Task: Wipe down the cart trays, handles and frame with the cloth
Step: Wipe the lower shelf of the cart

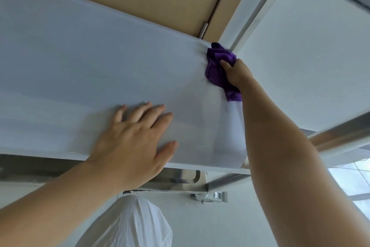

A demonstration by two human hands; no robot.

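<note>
A single head-worn camera looks steeply down, close over the cart tray (80, 56) and both forearms.

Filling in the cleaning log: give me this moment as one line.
step: wiping tray | right hand: grips purple cloth at far corner of cart tray | left hand: flat on tray, fingers spread
</note>
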